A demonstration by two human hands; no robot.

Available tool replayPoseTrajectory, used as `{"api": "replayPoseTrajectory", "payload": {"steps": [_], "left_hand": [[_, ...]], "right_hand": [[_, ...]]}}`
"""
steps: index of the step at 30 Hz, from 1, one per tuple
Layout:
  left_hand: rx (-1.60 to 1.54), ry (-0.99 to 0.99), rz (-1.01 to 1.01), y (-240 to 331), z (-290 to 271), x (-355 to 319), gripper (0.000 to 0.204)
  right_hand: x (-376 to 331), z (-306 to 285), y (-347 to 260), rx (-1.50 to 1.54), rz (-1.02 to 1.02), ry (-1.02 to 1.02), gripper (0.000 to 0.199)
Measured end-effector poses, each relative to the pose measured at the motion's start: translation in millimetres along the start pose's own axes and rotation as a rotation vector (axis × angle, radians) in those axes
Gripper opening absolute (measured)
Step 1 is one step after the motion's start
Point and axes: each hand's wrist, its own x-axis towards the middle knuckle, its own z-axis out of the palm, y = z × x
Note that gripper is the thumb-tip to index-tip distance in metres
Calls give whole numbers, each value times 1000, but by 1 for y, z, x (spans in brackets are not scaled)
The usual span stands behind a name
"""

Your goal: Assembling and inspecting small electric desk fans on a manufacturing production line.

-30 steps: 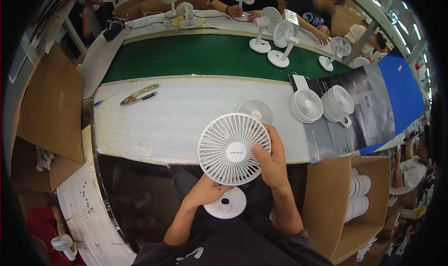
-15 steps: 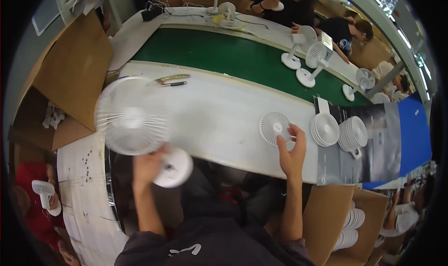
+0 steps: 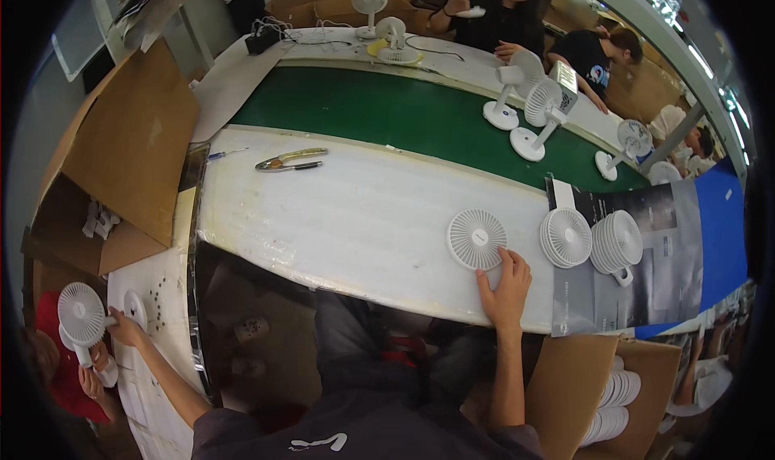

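The right hand (image 3: 504, 282) rests open at the tabletop's (image 3: 355, 218) near edge, fingertips touching a white fan grille (image 3: 476, 239) lying flat there. The left hand (image 3: 125, 324), reaching off the left end, touches an assembled white fan (image 3: 81, 311); whether it grips cannot be told. More grilles (image 3: 593, 238) lie stacked toward the right end.

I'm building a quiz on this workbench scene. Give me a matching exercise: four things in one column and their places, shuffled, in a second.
Things:
1. pliers
2. round fan grille
3. left hand
4. stacked grilles

Places:
A. on the dark sheet at the bench's right end
B. far down at the left, at a small white fan
C. under the right hand fingertips
D. near the bench's far left edge, by the green belt

Pairs: 1-D, 2-C, 3-B, 4-A
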Motion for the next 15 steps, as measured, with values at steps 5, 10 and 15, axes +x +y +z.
{"api": "replayPoseTrajectory", "payload": {"steps": [5,10,15], "left_hand": [[157,46,-32,-7,12,-1,51],[321,36,34,3,9,-17,54],[368,-12,101,-5,13,-16,51]], "right_hand": [[-2,-2,-3,28,34,8,54],[0,0,-2,56,29,12,54],[-1,-3,2,68,27,19,53]]}}
